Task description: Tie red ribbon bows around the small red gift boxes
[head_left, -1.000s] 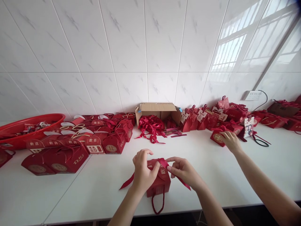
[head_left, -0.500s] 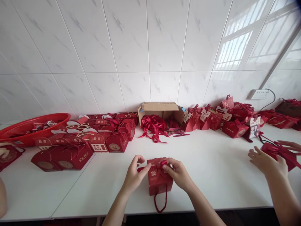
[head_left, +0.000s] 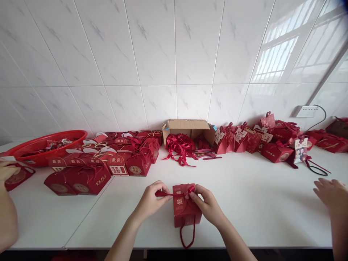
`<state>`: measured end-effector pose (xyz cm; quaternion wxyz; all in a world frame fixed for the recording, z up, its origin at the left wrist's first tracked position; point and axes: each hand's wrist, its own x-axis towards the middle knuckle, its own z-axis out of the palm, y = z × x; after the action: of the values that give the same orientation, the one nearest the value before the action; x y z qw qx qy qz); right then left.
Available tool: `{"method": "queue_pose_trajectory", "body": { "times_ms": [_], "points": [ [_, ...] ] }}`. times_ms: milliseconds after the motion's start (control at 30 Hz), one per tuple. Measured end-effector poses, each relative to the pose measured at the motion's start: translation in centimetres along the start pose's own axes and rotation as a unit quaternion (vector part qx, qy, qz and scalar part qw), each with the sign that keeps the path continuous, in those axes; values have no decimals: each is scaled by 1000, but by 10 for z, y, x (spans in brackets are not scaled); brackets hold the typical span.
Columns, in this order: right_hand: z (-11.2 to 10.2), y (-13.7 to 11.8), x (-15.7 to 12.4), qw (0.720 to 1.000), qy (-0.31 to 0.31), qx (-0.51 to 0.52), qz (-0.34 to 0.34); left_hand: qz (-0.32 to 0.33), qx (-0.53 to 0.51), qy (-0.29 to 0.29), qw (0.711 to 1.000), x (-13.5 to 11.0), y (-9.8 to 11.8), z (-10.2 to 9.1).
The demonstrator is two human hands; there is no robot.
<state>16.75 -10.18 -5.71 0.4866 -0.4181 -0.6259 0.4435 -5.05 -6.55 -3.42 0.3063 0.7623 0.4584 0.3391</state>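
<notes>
A small red gift box (head_left: pixel 186 210) with a cord handle stands on the white table (head_left: pixel 244 203) right in front of me. A red ribbon (head_left: pixel 165 194) runs across its top. My left hand (head_left: pixel 151 200) pinches the ribbon's left end, pulled out to the left of the box. My right hand (head_left: pixel 204 203) pinches the ribbon at the top right of the box and rests against the box.
Folded red boxes (head_left: pixel 108 163) crowd the left, beside a red basin (head_left: pixel 43 145). An open cardboard carton (head_left: pixel 187 130) spills ribbons (head_left: pixel 181 146). More red boxes (head_left: pixel 274 139) line the right. Another person's hand (head_left: pixel 330 192) is at right; another person's arm (head_left: pixel 7 214) is at far left.
My hands went from wrapping loose ribbon ends round the box to drawing the ribbon taut across its top. The person at right took a red box away; that hand is now bare.
</notes>
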Motion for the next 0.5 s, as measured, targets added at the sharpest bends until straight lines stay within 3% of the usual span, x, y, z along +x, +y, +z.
{"method": "queue_pose_trajectory", "body": {
  "times_ms": [100, 267, 500],
  "points": [
    [1, -2, -1, 1000, 5, 3, -2, 1, 15, -25, 1000, 3, 5, -4],
    [4, 0, -2, 999, 17, -43, -11, -101, 36, -61, 992, 9, 0, -5],
    [8, 3, -2, 998, 48, -46, 10, -34, -98, -9, 995, 6, 10, 4]
  ]
}}
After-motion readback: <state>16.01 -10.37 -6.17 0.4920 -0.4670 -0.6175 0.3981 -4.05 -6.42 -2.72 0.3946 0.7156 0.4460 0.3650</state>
